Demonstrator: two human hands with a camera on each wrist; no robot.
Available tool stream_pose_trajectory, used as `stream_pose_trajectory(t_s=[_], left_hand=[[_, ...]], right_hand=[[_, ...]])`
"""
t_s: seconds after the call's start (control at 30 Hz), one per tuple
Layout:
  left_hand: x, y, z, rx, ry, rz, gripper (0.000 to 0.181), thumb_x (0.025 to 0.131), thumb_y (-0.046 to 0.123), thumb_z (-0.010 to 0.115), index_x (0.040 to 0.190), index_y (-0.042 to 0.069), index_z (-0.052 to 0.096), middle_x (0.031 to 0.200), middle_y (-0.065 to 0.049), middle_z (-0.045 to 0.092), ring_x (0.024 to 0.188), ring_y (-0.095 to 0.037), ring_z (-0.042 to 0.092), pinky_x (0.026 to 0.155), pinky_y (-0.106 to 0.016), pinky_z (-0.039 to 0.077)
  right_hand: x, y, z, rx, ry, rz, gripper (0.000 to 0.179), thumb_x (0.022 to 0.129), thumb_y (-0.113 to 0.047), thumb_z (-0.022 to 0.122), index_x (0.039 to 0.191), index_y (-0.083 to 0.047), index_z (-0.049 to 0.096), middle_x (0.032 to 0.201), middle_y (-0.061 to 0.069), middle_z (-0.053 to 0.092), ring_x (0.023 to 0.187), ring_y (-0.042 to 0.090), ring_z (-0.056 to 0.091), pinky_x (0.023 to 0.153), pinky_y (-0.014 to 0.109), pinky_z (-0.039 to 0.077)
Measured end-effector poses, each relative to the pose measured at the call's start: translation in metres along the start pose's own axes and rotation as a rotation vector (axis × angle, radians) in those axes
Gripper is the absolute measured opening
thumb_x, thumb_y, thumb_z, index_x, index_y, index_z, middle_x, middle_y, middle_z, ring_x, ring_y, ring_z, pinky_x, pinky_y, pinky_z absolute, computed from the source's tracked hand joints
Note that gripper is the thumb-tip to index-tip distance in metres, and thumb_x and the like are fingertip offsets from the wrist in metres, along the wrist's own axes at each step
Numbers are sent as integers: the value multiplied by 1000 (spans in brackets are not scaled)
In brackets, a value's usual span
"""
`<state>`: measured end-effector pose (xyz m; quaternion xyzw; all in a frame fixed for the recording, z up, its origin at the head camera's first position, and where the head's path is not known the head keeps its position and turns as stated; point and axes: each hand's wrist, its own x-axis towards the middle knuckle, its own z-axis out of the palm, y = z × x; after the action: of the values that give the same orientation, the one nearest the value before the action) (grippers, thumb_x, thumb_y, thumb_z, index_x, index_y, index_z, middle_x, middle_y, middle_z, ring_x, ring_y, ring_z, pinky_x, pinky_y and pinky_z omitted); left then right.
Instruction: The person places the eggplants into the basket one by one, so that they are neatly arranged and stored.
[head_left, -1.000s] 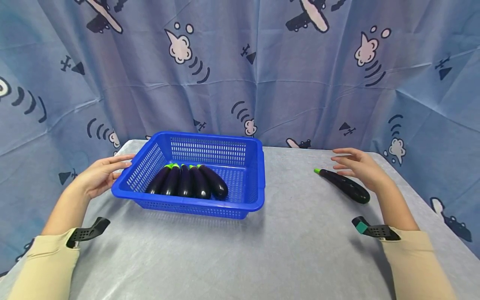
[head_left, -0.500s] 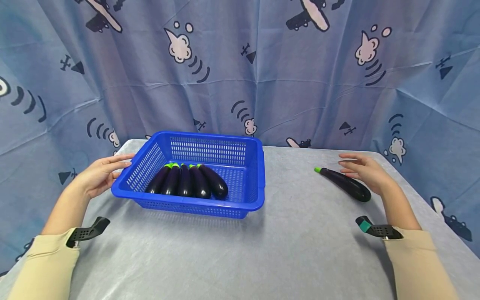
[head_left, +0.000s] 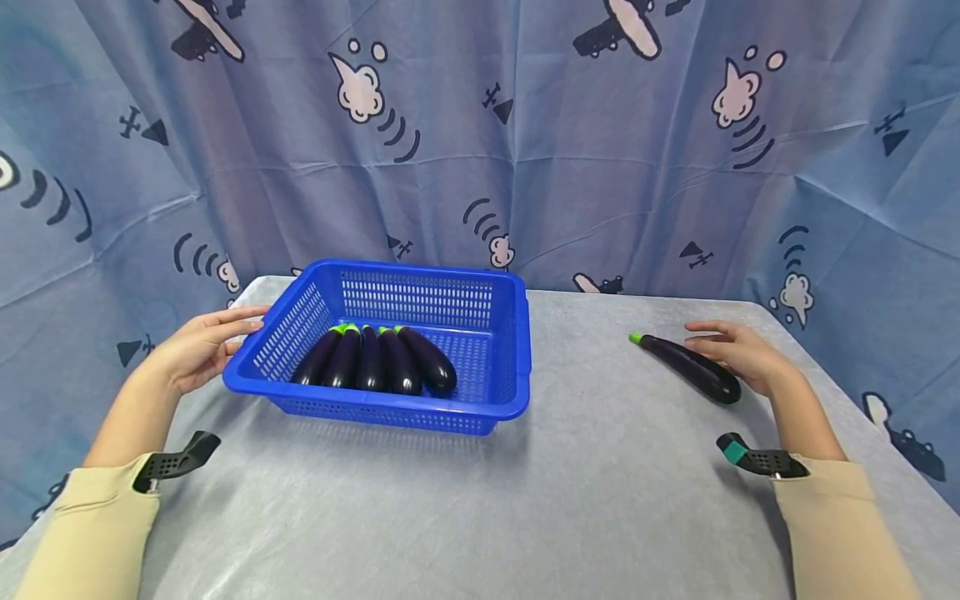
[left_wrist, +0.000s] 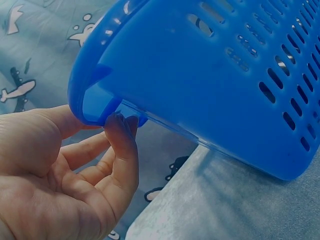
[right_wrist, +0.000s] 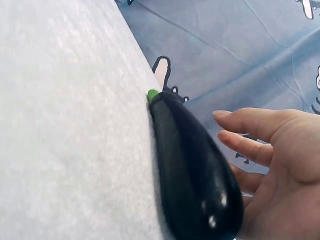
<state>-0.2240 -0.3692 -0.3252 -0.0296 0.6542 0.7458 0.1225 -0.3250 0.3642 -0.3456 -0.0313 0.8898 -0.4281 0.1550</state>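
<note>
A blue plastic basket (head_left: 390, 403) with slotted walls stands on the table left of centre. Several dark purple eggplants (head_left: 371, 362) lie side by side inside it, green stem ends toward the back. My left hand (head_left: 197, 348) holds the basket's left rim; the left wrist view shows thumb and curved fingers at the rim's lip (left_wrist: 80, 85). On the right, a single eggplant (head_left: 690, 367) lies slantwise on the table, its green tip to the far left. Just beyond its thick end is my right hand (head_left: 746, 354), fingers parted and slightly bent. Whether they touch it, I cannot tell.
A grey-white cloth covers the table (head_left: 480, 517). Behind it and at both sides hangs a blue curtain (head_left: 585, 167) with airplane and cloud prints. Black bands (head_left: 757, 461) sit on both wrists, over beige sleeves.
My right hand has shifted to the right and then lowered toward the single eggplant. The left hand, the basket and the eggplants inside stay where they were.
</note>
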Motion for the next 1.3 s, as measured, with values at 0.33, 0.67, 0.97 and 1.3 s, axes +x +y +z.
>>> stream_pose_trajectory(t_s=[0.33,0.67,0.97,1.3], left_hand=[[2,0,-1,14,10,-9,33,111,15,55,103,33,82,100,4,78,83,-14,77,74,-28,65],[2,1,-1,16,15,-14,33,111,15,56,102,33,82,100,4,78,82,-13,77,74,-28,65],[2,2,0,26,24,-27,33,111,16,56,102,34,81,99,4,78,83,-13,77,74,-28,65],[2,2,0,31,29,-29,33,111,16,57,101,35,82,98,5,78,83,-13,77,74,-28,65]], right_hand=[[0,5,0,-70,-47,11,74,109,-31,59,159,11,25,161,45,21,147,61,26,119,76,26],[-2,2,-1,-178,-87,-5,66,111,-32,53,154,14,34,161,46,19,146,64,27,116,77,30],[-3,-3,0,-190,-89,12,68,111,-36,53,155,13,33,161,45,21,146,64,27,113,80,31],[-3,-9,0,-140,-112,48,72,112,-40,50,158,11,27,164,43,14,147,65,20,108,85,30]])
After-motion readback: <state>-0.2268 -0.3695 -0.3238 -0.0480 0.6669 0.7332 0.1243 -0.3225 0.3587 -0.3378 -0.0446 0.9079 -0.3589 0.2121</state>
